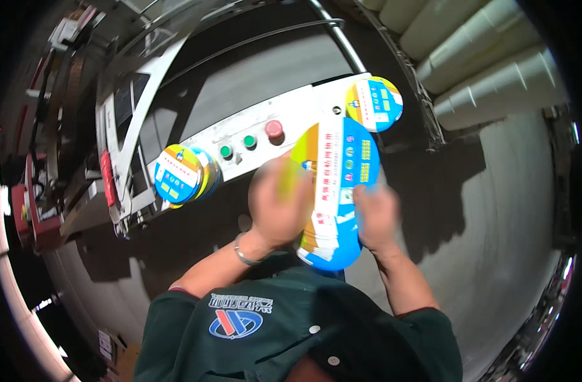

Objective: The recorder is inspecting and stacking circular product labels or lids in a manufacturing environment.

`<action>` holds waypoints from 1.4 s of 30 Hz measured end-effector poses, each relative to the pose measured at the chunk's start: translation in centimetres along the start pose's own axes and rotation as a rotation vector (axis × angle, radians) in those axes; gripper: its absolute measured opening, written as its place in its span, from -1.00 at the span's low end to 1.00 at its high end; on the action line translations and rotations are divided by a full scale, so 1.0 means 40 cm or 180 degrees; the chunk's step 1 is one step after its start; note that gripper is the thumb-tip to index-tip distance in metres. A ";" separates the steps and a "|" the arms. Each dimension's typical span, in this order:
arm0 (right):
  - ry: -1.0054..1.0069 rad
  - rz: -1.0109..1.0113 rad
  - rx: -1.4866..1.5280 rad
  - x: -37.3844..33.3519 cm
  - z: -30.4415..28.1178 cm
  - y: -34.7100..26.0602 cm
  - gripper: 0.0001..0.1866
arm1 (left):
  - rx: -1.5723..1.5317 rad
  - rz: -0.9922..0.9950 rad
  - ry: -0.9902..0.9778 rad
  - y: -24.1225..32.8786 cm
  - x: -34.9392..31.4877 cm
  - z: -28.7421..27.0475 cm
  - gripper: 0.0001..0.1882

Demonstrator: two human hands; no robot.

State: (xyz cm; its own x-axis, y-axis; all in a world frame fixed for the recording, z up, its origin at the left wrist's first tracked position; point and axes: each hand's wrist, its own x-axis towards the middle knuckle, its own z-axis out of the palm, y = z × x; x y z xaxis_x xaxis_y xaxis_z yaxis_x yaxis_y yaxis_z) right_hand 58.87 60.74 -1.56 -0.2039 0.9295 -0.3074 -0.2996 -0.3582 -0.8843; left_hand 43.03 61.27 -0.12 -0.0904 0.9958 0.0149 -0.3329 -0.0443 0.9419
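Note:
Close in front of my body is a fanned stack of round printed discs (pixel 345 153), which look like thin labels or cards in blue, white and yellow. The stack is stretched out lengthwise, its overlapping white edges showing near my chest. My right hand (pixel 377 216) grips its right edge, with the thumb on the printed face. Along the left edge, my left hand (pixel 281 197) is closed against the stack; motion blurs its fingers. Another pile of such discs (pixel 177 175) sits at the left end of the white control panel (pixel 240 165), and more discs (pixel 375 104) lie at its right end.
The panel carries a red push button (pixel 274 130) and two green buttons (pixel 249 141). A metal machine frame (pixel 154 83) rises at the left, with a red handle-like part (pixel 107 177) beside it. Large pale rolls (pixel 495 76) stand at the upper right.

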 end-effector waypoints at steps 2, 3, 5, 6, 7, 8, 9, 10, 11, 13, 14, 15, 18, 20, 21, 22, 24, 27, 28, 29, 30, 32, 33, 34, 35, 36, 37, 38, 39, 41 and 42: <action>-0.0021 0.0444 0.0770 -0.013 0.014 0.022 -0.49 | -0.0138 -0.0248 0.0034 -0.022 0.004 -0.007 -0.57; 0.0202 0.0590 0.1236 -0.007 0.030 0.051 -0.47 | -0.0351 -0.0454 0.0065 -0.041 0.010 -0.008 -0.57; 0.0725 0.0903 0.2178 -0.003 0.078 0.128 -0.43 | -0.0591 -0.0737 0.0082 -0.064 0.026 -0.022 -0.60; 0.0393 0.1047 0.2215 0.007 0.064 0.127 -0.38 | -0.0567 -0.0754 0.0106 -0.068 0.035 -0.029 -0.60; 0.0245 0.0903 0.1736 0.022 0.035 0.103 -0.43 | -0.0541 -0.0775 0.0119 -0.069 0.043 -0.033 -0.61; 0.0148 0.0773 0.1261 0.036 0.005 0.080 -0.48 | -0.0783 -0.0720 0.0082 -0.054 0.049 -0.029 -0.62; -0.0120 0.0439 0.0382 0.042 -0.018 0.027 -0.51 | -0.0355 -0.0503 0.0028 -0.045 0.049 -0.033 -0.62; -0.0094 0.0013 -0.0052 0.037 -0.005 -0.023 -0.56 | -0.0249 -0.0242 0.0030 -0.035 0.038 -0.027 -0.63; -0.0084 0.0093 0.0141 0.030 -0.004 -0.021 -0.55 | -0.0128 0.0015 0.0017 -0.024 0.022 -0.018 -0.63; -0.0074 0.0261 0.0527 0.016 0.008 -0.005 -0.53 | -0.0547 -0.0195 0.0079 -0.029 0.014 -0.002 -0.63; 0.0269 0.0630 0.0687 0.007 0.033 0.019 -0.48 | -0.0734 -0.0411 0.0046 -0.048 0.016 -0.010 -0.63; 0.0308 0.0792 0.1484 0.012 0.019 0.140 -0.42 | -0.0898 -0.0625 -0.0022 -0.059 0.026 -0.007 -0.63; 0.0017 0.0920 0.1995 0.016 0.017 0.156 -0.41 | -0.0829 -0.0761 -0.0067 -0.072 0.047 -0.013 -0.63; 0.0331 0.0940 0.0608 0.022 0.008 0.027 -0.45 | -0.0418 -0.0854 -0.0071 -0.077 0.048 -0.041 -0.63; 0.0002 0.0279 0.0291 0.026 -0.016 0.032 -0.47 | -0.0428 -0.0642 -0.0076 -0.071 0.049 -0.031 -0.63; -0.0070 0.0103 -0.0037 0.023 -0.018 0.000 -0.47 | -0.0431 -0.0452 -0.0045 -0.060 0.037 -0.023 -0.63; 0.0031 0.0174 -0.0023 0.007 -0.005 -0.016 -0.46 | -0.0531 -0.0174 0.0017 -0.038 0.029 -0.002 -0.64; 0.0741 0.0674 0.1357 -0.004 0.056 0.098 -0.43 | -0.1219 -0.0718 0.0011 -0.077 0.023 -0.019 -0.64; 0.0685 0.0725 0.1428 0.011 0.044 0.118 -0.44 | -0.1226 -0.0862 0.0066 -0.081 0.031 -0.018 -0.64; 0.0659 0.0836 0.1511 0.018 0.037 0.132 -0.44 | -0.0993 -0.0870 0.0019 -0.090 0.032 -0.032 -0.64; 0.0542 0.0982 0.1155 0.033 0.021 0.108 -0.46 | -0.0768 -0.0854 -0.0041 -0.099 0.043 -0.052 -0.64; 0.0289 0.0978 0.0539 0.035 -0.007 0.059 -0.51 | -0.0162 -0.0771 0.0028 -0.091 0.033 -0.055 -0.65; 0.0178 0.0677 0.0315 0.033 -0.010 0.037 -0.51 | -0.0221 -0.0627 0.0075 -0.083 0.027 -0.047 -0.65; 0.0064 0.0380 0.0091 0.032 -0.010 0.013 -0.52 | -0.0279 -0.0485 0.0126 -0.079 0.024 -0.037 -0.65; -0.0056 0.0097 -0.0118 0.026 -0.006 0.001 -0.52 | -0.0322 -0.0354 0.0188 -0.066 0.015 -0.028 -0.65; -0.0091 0.0441 0.0328 0.021 -0.004 0.010 -0.50 | -0.0671 -0.0449 0.0297 -0.053 0.011 -0.008 -0.65; 0.0267 0.0686 0.0883 0.019 0.002 0.070 -0.49 | -0.0719 -0.0667 0.0197 -0.073 0.010 -0.019 -0.64; 0.0632 0.0888 0.1448 0.019 0.010 0.162 -0.47 | -0.0764 -0.0873 0.0058 -0.109 0.012 -0.034 -0.64; 0.0966 0.1095 0.2019 0.024 0.021 0.217 -0.46 | -0.0794 -0.1065 -0.0063 -0.132 0.020 -0.048 -0.63; 0.0937 0.1204 0.1723 0.015 0.038 0.188 -0.44 | -0.0476 -0.1331 -0.0050 -0.131 0.021 -0.063 -0.61; 0.0817 0.1209 0.1285 0.027 0.016 0.162 -0.44 | -0.0435 -0.1378 0.0012 -0.120 0.034 -0.061 -0.61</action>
State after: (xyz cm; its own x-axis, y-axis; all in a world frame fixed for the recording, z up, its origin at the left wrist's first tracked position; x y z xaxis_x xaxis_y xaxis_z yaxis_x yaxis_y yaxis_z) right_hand 56.12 59.38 -7.41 -0.1498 0.7038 -0.6945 -0.5898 -0.6273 -0.5085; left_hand 42.21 62.65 -5.46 0.0811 0.9247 -0.3720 -0.4617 0.3656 0.8082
